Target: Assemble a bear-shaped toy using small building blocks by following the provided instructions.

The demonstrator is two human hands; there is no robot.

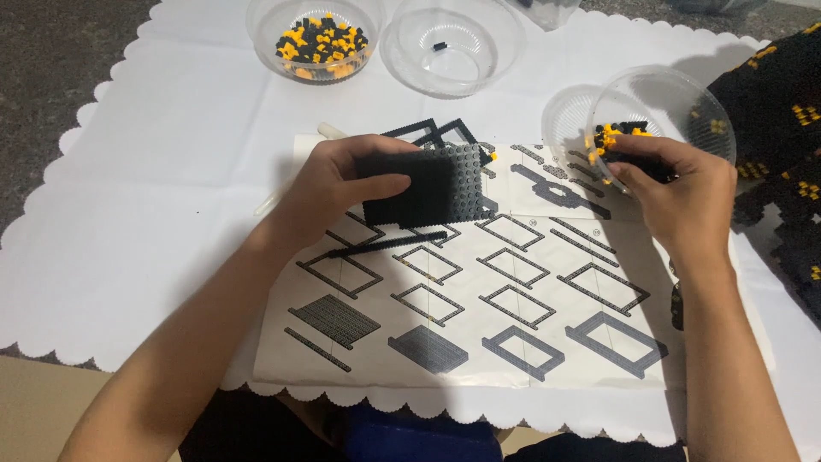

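Black studded plastic fills the left hand (342, 184): a flat building-brick plate (432, 181), gripped along its left edge with the thumb lying across its face and the fingers closed behind it, so that the studs face up and the plate hangs just above the instruction sheet (479, 342), probably to keep the assembly in sight next to the printed steps. The right hand (684, 192) is at a clear plastic bowl (663, 107) tipped on its side toward the person, its fingers bunched together inside the rim among small black and orange bricks (611, 137); whether they have pinched one I cannot tell. The tilt seems to bring the loose pieces to the lip, where they are easy to pick. Square black brick frames (449, 133) lie on the sheet just beyond the plate, and a thin black strip (389, 245) lies just below it. Farther back on the white scalloped tablecloth (162, 197) covering the tabletop stand a bowl full of black and orange bricks (321, 43) and a nearly empty bowl (449, 47).
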